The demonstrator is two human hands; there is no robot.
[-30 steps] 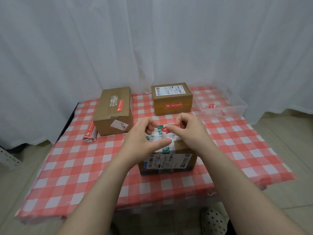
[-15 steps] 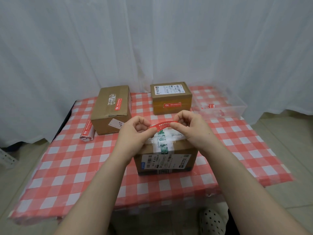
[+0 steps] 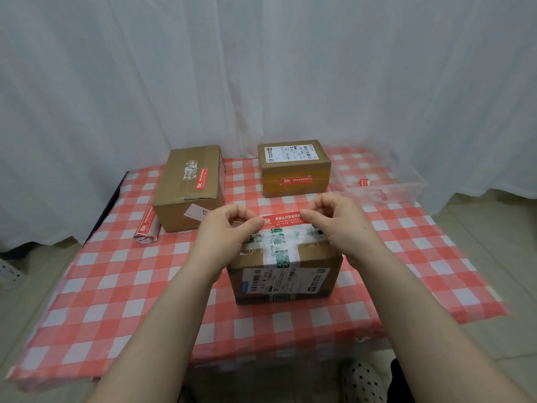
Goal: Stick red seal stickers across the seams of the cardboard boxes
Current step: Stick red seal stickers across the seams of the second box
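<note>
We see the left hand (image 3: 229,228) and the right hand (image 3: 337,222) raised side by side, each with its palm turned down. Each one pinches one end of a long red seal sticker with white print (image 3: 283,220) between thumb and forefinger, and the other fingers are curled in. The sticker is stretched level between them, over the far part of the top of a brown cardboard box bound with green and white tape (image 3: 316,257). We cannot tell if the sticker touches the box. Both forearms reach forward from the lower edge of the view.

This box stands closed near the front of the surface with a red and white checked cloth (image 3: 116,286), and a white shipping label (image 3: 286,280) is on its front side.

Farther back on the left stands a longer brown cardboard box (image 3: 180,199), closed, with a red sticker (image 3: 201,178) on its top. Just beside it to the left lies a folded bundle of red stickers (image 3: 146,228).

At the back in the middle stands a small brown cardboard box (image 3: 293,170), closed, with a red sticker (image 3: 295,180) across its front.

At the far right is a clear plastic tray (image 3: 406,190), and in it we see one red sticker (image 3: 363,182).
</note>
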